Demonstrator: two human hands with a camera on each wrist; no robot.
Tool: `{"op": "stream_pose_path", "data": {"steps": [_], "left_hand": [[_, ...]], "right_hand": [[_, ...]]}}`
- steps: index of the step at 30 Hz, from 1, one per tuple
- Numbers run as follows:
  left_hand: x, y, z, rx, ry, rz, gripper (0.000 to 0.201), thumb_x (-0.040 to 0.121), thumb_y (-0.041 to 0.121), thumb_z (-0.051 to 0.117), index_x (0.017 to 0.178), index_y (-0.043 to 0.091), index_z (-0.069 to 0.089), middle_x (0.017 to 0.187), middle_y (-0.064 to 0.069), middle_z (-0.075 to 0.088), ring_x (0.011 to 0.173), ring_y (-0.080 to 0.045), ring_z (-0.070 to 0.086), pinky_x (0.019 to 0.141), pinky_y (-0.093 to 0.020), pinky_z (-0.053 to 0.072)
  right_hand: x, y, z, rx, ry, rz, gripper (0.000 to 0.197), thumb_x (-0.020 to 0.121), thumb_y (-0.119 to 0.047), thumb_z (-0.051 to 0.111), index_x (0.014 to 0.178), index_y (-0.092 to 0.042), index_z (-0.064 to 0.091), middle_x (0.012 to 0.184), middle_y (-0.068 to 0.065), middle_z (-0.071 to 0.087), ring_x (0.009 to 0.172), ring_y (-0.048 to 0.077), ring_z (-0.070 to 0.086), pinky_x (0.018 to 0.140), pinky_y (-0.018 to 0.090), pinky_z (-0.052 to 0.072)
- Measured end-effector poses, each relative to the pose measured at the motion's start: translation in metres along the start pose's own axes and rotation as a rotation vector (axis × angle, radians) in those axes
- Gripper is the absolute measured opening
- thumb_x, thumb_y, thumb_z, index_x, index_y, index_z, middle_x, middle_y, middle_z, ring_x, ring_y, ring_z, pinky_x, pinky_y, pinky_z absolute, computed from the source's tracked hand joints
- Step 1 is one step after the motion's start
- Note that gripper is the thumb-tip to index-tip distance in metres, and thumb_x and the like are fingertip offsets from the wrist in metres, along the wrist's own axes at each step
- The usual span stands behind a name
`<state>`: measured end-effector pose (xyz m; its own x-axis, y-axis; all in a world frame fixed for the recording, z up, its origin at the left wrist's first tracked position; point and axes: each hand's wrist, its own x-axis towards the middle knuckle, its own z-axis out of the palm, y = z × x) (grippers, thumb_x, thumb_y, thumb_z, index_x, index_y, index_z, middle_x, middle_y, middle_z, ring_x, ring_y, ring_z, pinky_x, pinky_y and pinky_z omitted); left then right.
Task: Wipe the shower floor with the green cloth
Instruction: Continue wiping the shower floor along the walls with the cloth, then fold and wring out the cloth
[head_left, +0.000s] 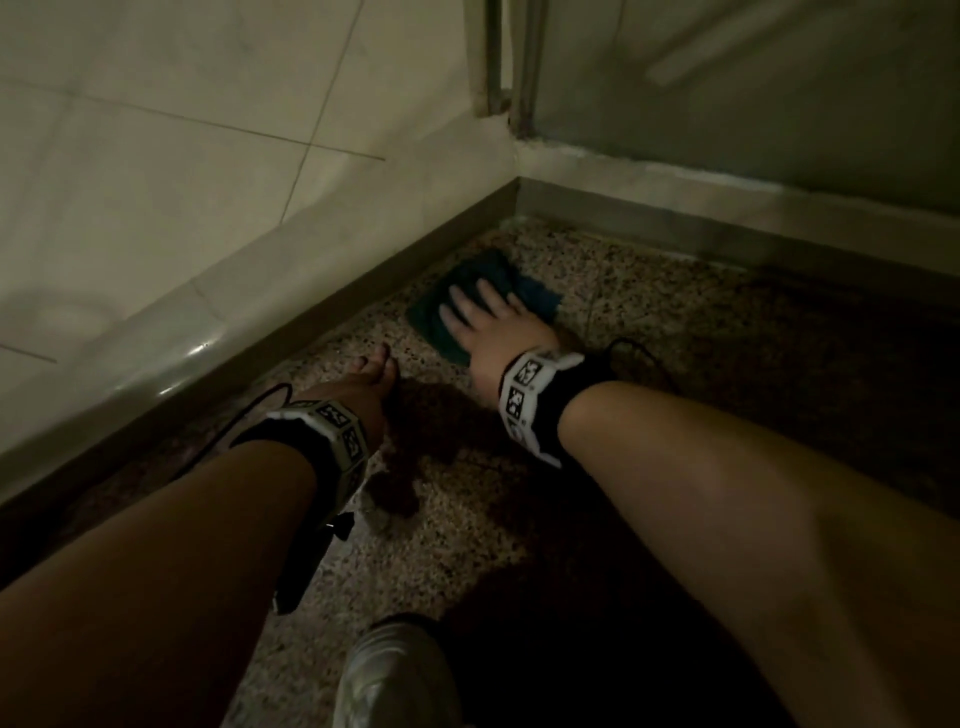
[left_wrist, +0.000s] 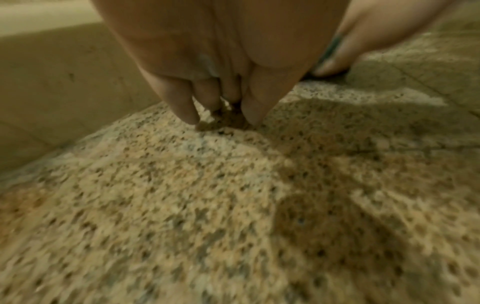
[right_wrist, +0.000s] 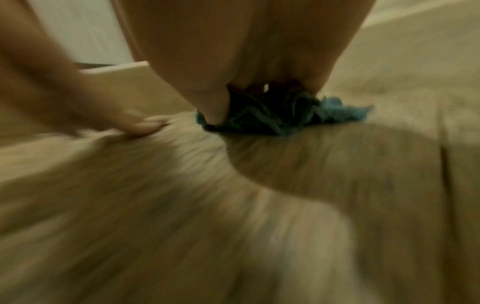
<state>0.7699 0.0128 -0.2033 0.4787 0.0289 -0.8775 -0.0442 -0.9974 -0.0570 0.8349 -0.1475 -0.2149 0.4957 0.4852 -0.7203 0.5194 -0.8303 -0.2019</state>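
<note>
left hand (head_left: 371, 382) planted on the speckled shower floor (head_left: 519, 519), fingers straight and close together, tips touching the stone, holding nothing; in the left wrist view (left_wrist: 221, 61) fingertips (left_wrist: 187, 113) pressed down just beside the low pale kerb (left_wrist: 64, 82). right hand (head_left: 485, 325) further forward and to the right, laid flat with fingers spread over the green cloth (head_left: 483, 280), pressing it onto the floor; in the right wrist view (right_wrist: 246, 51) cloth (right_wrist: 272, 117) bunched under the palm, a frayed blue-green edge sticking out to the right, whole picture smeared by motion blur, so grip of the far fingers not clear there.

on the far left, pale tiled surface (head_left: 156, 156) outside the shower, bounded by the rounded kerb (head_left: 182, 338) running diagonally toward the corner. cloth lying near that corner, close to the kerb on its left and near the metal threshold (head_left: 675, 218) behind it, touching neither as far as can be told. above the corner, an upright frame post (head_left: 519, 67), and to the right of it a frosted panel (head_left: 753, 88).

black wristbands with white patterned markers on both wrists (head_left: 332, 431), a thin black cable looping from each. at the bottom centre, a light-coloured shoe (head_left: 389, 675) on the floor between the forearms. right part of the floor in deep shadow.
</note>
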Motion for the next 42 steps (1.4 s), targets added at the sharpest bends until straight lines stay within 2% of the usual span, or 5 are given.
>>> {"op": "stream_pose_path", "data": {"steps": [28,31,34,38,42], "left_hand": [[-0.006,0.02,0.0,-0.005,-0.02,-0.103,0.077,0.097,0.021,0.042,0.15,0.02,-0.013,0.155,0.003,-0.024,0.146,-0.02,-0.005,0.112,-0.047,0.026],[0.007,0.018,0.004,0.028,0.019,-0.121,0.075,0.098,0.025,0.043,0.151,0.019,-0.01,0.156,0.002,-0.02,0.146,-0.023,0.0,0.11,-0.048,0.03],[0.018,0.015,0.004,0.023,0.061,-0.166,0.075,0.096,0.033,0.045,0.152,0.016,-0.003,0.158,-0.005,0.011,0.139,-0.032,0.029,0.104,-0.049,0.038],[0.001,0.022,-0.029,-0.072,0.153,-0.098,0.041,0.101,0.026,0.039,0.14,0.016,0.045,0.133,-0.008,0.052,0.118,-0.029,0.053,0.096,-0.035,0.045],[-0.027,0.032,-0.071,-0.35,0.3,0.038,0.04,0.102,0.03,0.036,0.142,0.023,0.042,0.144,-0.005,0.043,0.128,-0.027,0.043,0.102,-0.033,0.035]], "right_hand": [[0.014,0.033,-0.017,0.162,0.061,0.188,0.076,0.098,-0.021,0.046,0.152,-0.023,-0.006,0.158,-0.001,-0.019,0.145,0.027,-0.014,0.117,0.044,-0.003],[0.0,0.037,-0.026,0.428,0.117,0.17,0.061,0.1,-0.014,0.039,0.153,-0.019,0.009,0.16,0.007,0.0,0.146,0.028,0.005,0.116,0.035,0.012],[-0.017,0.044,-0.023,0.822,0.338,0.209,0.04,0.104,-0.021,0.034,0.143,-0.014,0.036,0.14,0.013,0.045,0.123,0.029,0.046,0.079,0.018,0.034],[-0.042,0.062,-0.02,1.495,0.315,0.315,0.055,0.096,-0.031,0.053,0.142,-0.003,0.038,0.14,0.015,0.048,0.123,0.033,0.05,0.103,0.042,0.041],[-0.086,0.079,-0.037,1.726,0.316,0.285,0.044,0.095,-0.029,0.055,0.131,-0.003,0.052,0.128,0.013,0.059,0.113,0.034,0.057,0.099,0.05,0.043]]}}
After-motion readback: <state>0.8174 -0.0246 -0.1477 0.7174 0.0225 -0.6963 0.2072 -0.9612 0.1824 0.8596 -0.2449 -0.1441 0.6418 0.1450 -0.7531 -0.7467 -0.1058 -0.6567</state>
